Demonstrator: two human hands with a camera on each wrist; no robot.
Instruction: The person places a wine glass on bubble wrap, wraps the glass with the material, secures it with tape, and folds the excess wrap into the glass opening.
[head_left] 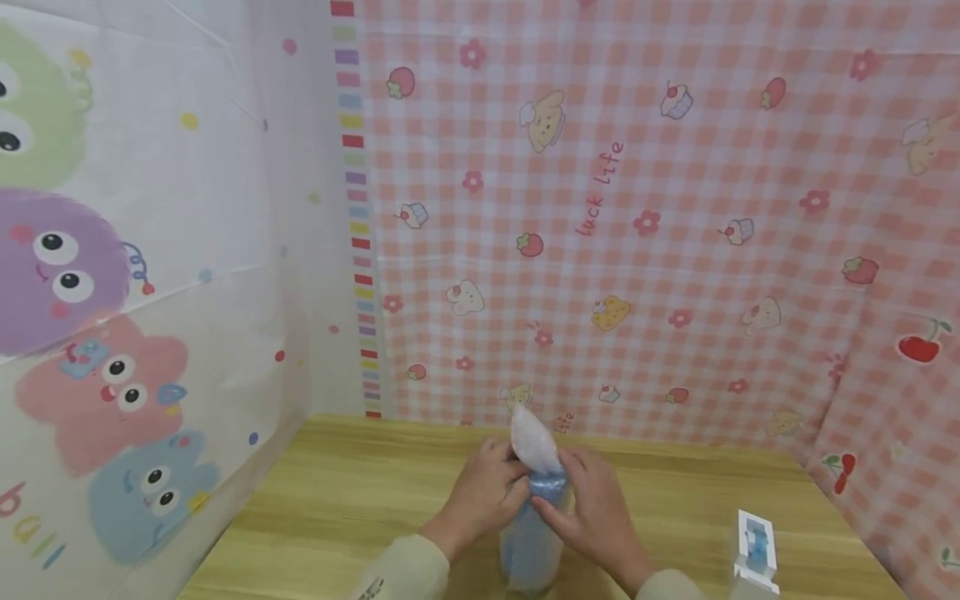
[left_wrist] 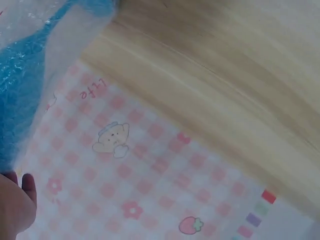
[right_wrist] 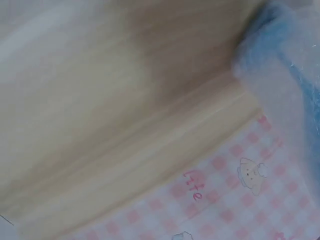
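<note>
A tall blue object stands on the table near its front edge, wrapped in clear bubble wrap. A whitish flap of the wrap sticks up above its top. From the left, my left hand grips the upper part of the wrap with curled fingers. Opposite it, my right hand holds the wrap's upper right side, its thumb across the front. In the left wrist view, the bubble wrap shows blue beneath it, and a bit of the hand appears at the lower left. The right wrist view is blurred.
A small white box-like item with a light-blue part stands to the right on the wooden table. Behind the table hangs a pink checked cloth; a white cartoon-printed sheet hangs at the left.
</note>
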